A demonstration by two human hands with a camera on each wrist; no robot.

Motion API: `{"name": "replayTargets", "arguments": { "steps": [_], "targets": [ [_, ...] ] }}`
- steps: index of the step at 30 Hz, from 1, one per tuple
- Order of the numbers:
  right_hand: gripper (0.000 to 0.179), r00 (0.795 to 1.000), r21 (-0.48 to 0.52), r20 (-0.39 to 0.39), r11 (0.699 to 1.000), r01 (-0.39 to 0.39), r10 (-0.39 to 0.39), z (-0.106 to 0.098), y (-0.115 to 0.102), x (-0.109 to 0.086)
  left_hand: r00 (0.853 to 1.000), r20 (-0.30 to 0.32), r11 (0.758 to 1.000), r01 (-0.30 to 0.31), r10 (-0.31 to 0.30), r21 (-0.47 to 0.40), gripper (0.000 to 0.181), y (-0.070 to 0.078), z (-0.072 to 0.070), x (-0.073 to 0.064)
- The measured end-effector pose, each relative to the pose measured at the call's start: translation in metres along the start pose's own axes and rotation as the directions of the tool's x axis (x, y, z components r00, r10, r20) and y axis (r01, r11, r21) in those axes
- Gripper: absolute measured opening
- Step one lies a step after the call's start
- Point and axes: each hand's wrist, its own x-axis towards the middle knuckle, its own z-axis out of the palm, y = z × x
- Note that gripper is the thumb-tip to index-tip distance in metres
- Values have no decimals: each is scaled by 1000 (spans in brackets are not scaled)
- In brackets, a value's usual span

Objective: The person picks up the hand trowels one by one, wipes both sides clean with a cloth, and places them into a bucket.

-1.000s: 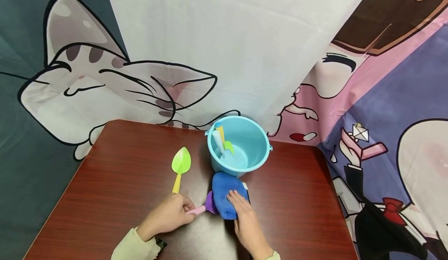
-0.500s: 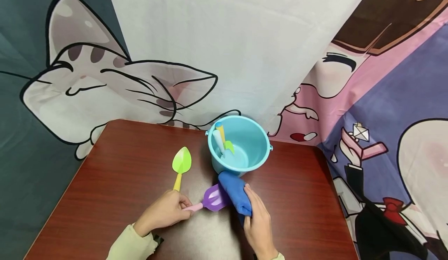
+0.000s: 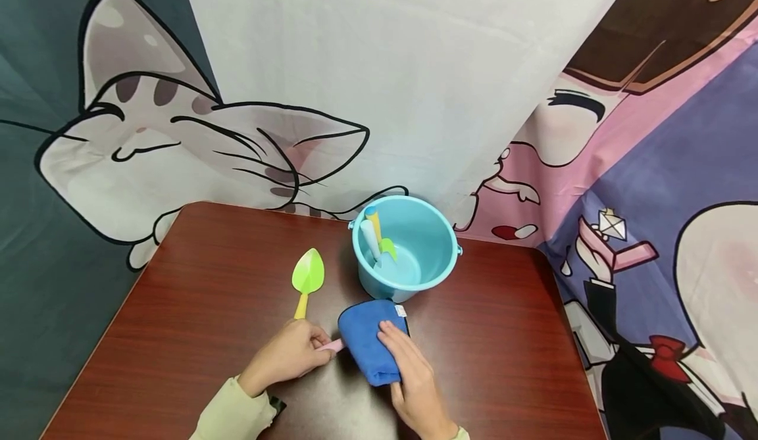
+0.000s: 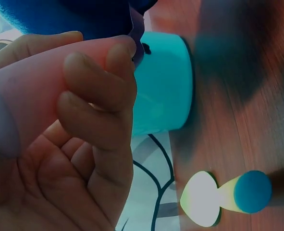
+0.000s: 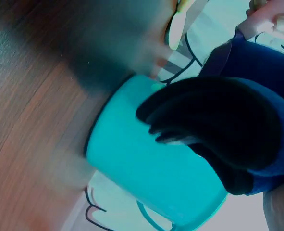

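My left hand point(image 3: 290, 356) grips the pink handle point(image 4: 36, 82) of a purple toy shovel, its fingers curled round it. A folded blue cloth point(image 3: 367, 341) lies over the shovel's blade and hides it in the head view. In the right wrist view a dark purple edge of the blade point(image 5: 217, 58) shows beside the cloth. My right hand point(image 3: 419, 387) holds the cloth from the right, fingers spread along its upper side; the thumb is partly hidden. Both cloth and shovel are held above the table, just in front of a light blue bucket point(image 3: 429, 249).
Inside the bucket stand toy tools, among them a pale blue handle point(image 3: 368, 237) and a yellow one point(image 3: 374, 223). A green toy trowel point(image 3: 308, 272) with a yellow handle lies left of the bucket. Behind the brown table point(image 3: 225, 262) hangs a printed curtain point(image 3: 385, 85).
The right hand drew the cloth rightward, baring the purple blade half a second ago, then brought it back left over the blade. The left hand kept hold of the handle; bucket and trowel stayed put.
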Motion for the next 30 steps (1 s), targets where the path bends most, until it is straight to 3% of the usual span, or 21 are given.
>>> {"name": "replayTargets", "arguments": {
  "steps": [5, 10, 14, 20, 30],
  "targets": [
    [55, 984, -4, 176, 999, -39, 39, 1, -4, 0, 1000, 27, 999, 2, -1, -33, 19, 3, 2, 0],
    [46, 933, -52, 349, 996, -72, 86, 3, -4, 0, 999, 36, 999, -26, 28, -48, 21, 7, 4, 0],
    [45, 895, -82, 430, 993, -89, 116, 4, -5, 0, 997, 47, 997, -58, 60, -50, 27, 7, 7, 0],
    [46, 878, -116, 449, 985, -124, 164, 6, -5, 1, 997, 39, 996, -61, 63, -64, 26, 8, 8, -2],
    [51, 910, -174, 357, 972, -157, 211, 9, 1, 1, 999, 34, 1000, -22, 23, -16, 21, 7, 0, -4]
  ]
}}
